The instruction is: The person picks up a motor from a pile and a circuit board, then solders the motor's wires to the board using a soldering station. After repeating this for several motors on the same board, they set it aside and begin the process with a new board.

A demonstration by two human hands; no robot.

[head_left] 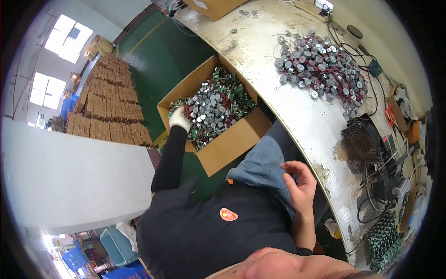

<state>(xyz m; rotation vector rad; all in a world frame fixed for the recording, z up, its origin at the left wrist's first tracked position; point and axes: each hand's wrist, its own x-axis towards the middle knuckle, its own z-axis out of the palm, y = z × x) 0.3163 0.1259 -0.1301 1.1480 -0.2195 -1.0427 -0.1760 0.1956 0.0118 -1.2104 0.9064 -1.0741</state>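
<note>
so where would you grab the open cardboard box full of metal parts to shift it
Probably take the cardboard box by the two walls flanking its folded-out flap, coming from the flap's side. That flap splays outward and would likely bend if pulled. One of those walls appears close to the workbench, so finger room there may be tight.

The pale counter [295, 114] is worn, with brownish stains and scuffed patches along its front edge. A broad heap of squat silver components [320, 69] with thin red wires lies on it, and a few loose pieces [233, 31] sit near a cardboard box [216, 7] at the far end. Toward the wall are a black fan [364, 139], orange-handled scissors [389, 115], a pale spool [401, 189], dark cables [335, 37] and stacked green circuit boards [385, 239].
</note>
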